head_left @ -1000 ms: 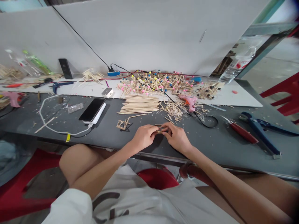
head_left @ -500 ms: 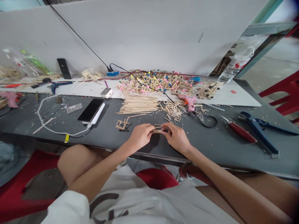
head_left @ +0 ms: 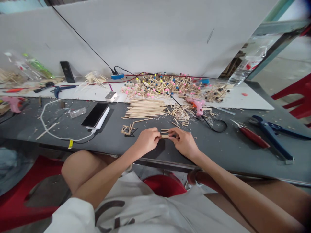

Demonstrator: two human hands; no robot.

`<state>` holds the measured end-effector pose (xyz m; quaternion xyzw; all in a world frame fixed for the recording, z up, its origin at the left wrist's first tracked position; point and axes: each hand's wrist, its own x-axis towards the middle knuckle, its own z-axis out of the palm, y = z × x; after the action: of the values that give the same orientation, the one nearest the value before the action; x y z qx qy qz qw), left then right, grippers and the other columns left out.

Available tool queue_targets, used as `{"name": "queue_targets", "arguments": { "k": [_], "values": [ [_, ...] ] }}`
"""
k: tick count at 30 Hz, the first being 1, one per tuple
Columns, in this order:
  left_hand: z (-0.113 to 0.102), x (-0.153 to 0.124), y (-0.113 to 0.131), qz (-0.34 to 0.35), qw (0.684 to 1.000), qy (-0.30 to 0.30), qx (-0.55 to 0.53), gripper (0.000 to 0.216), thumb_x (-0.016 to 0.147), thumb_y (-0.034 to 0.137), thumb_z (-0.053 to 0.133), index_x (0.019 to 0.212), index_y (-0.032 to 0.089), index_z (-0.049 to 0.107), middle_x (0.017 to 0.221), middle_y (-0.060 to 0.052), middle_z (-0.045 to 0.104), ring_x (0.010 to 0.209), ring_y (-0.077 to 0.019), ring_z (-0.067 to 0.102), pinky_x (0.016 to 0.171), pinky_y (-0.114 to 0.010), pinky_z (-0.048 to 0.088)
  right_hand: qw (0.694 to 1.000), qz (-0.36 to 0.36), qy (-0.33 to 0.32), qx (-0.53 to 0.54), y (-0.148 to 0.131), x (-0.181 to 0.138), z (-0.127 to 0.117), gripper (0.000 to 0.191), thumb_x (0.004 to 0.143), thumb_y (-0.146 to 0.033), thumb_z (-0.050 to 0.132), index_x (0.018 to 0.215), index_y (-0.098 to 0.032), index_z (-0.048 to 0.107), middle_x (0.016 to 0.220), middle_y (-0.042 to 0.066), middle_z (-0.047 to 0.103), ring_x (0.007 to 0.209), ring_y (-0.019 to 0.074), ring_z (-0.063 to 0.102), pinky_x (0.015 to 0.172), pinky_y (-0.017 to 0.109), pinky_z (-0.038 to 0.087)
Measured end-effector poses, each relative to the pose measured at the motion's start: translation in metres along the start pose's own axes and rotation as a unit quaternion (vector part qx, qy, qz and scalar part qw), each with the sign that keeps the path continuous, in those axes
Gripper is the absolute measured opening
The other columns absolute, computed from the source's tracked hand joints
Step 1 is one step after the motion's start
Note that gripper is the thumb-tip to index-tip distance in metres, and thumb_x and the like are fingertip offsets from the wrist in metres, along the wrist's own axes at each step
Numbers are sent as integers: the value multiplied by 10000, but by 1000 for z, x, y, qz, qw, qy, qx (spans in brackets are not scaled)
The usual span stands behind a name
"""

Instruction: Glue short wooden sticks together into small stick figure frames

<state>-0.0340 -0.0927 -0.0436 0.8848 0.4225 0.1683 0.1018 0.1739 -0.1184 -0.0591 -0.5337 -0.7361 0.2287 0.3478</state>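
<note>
On the near side of the long-stick pile [head_left: 144, 109], short sticks [head_left: 165, 136] are held crosswise, pinched at one end by the left hand [head_left: 148, 139] and at the other by the equally near right hand [head_left: 181, 141].

The fingers [head_left: 156, 135] of the left hand [head_left: 146, 141] and right hand [head_left: 184, 142] hide the ends of the short sticks [head_left: 164, 137]; whether these are joined cannot be told. One handle of the blue cutter [head_left: 274, 138] runs out at the right edge, as does a red chair [head_left: 296, 87]. The left edge crops a blurred stick pile [head_left: 7, 77]. The tag [head_left: 70, 143] is too small to read, the bottle label [head_left: 252, 63] too blurred. Folds hide part of the shirt print [head_left: 112, 204].
</note>
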Motion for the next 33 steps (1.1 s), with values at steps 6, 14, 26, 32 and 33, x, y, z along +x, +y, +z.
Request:
{"name": "queue_targets", "arguments": {
  "k": [6,14,26,32,33],
  "values": [
    [-1,-1,2,8,1000,-4,13,204,884,131,548,733,190,673,766,-22,597,731,-150,607,634,-249,403,1000,-10,2,-7,0,0,1,211,810,-112,603,990,-220,630,884,14,721,667,151,609,655,255,457],
    [-7,-1,7,-3,999,-18,28,193,958,203,493,893,184,674,858,-46,627,808,-168,635,673,-248,439,999,-33,4,-20,-1,0,-2,190,832,-147,595,1008,-204,640,947,44,713,713,169,625,685,277,475],
    [-8,-2,5,-13,1000,-3,9,199,948,193,497,860,194,675,854,-44,616,776,-164,627,686,-251,450,997,-76,12,-24,-2,0,-3,178,946,-193,496,909,-200,670,905,63,684,839,197,641,767,297,473],
    [-8,-3,8,13,1000,1,12,181,960,258,513,948,197,683,909,-50,630,847,-170,634,720,-254,460,996,-78,11,-31,-3,0,-3,164,938,-178,512,936,-200,675,926,60,678,846,193,639,762,291,481],
    [-6,-3,8,18,1000,2,16,188,960,276,518,941,198,688,905,-50,629,850,-171,633,720,-254,461,997,-75,8,-33,-3,0,-3,154,929,-177,528,937,-202,679,924,59,679,826,190,640,745,287,484]
  ]
}}
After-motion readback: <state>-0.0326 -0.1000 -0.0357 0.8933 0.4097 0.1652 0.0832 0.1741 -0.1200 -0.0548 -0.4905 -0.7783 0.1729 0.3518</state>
